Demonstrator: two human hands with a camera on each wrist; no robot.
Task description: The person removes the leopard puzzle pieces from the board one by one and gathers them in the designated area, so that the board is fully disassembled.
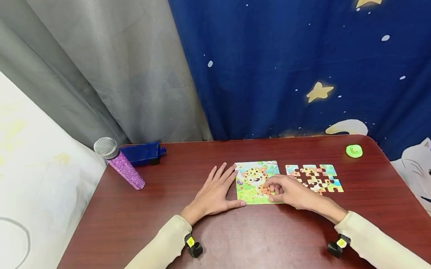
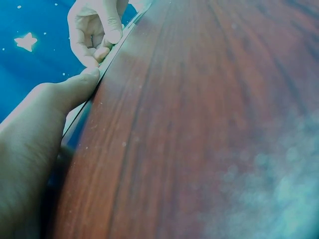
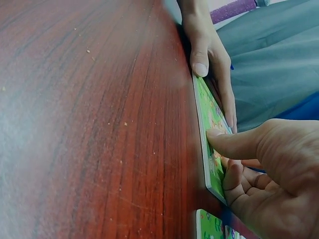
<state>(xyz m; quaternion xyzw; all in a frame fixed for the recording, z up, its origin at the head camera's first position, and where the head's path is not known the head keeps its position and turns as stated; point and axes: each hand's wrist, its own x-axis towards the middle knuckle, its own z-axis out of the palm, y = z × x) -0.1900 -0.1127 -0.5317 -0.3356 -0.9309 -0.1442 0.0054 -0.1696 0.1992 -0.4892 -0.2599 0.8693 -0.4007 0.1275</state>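
Note:
A square picture puzzle board (image 1: 249,196) with a cartoon leopard lies flat on the table. My left hand (image 1: 213,193) rests at its left edge with the fingers straight and spread, the thumb at the lower left corner. My right hand (image 1: 292,191) is over the board's lower right part, its fingers curled down onto the picture. In the right wrist view, the right thumb (image 3: 234,143) touches the board's near edge, and no loose piece shows between thumb and fingers. Just right of the board lie several puzzle pieces (image 1: 329,169), spaced slightly apart, partly behind the right hand.
A purple glitter microphone (image 1: 126,170) lies at the table's left edge beside a dark blue case (image 1: 141,153). A small green toy (image 1: 354,151) sits at the back right of the brown table (image 1: 246,249). Grey and blue star-patterned curtains (image 1: 270,64) hang behind.

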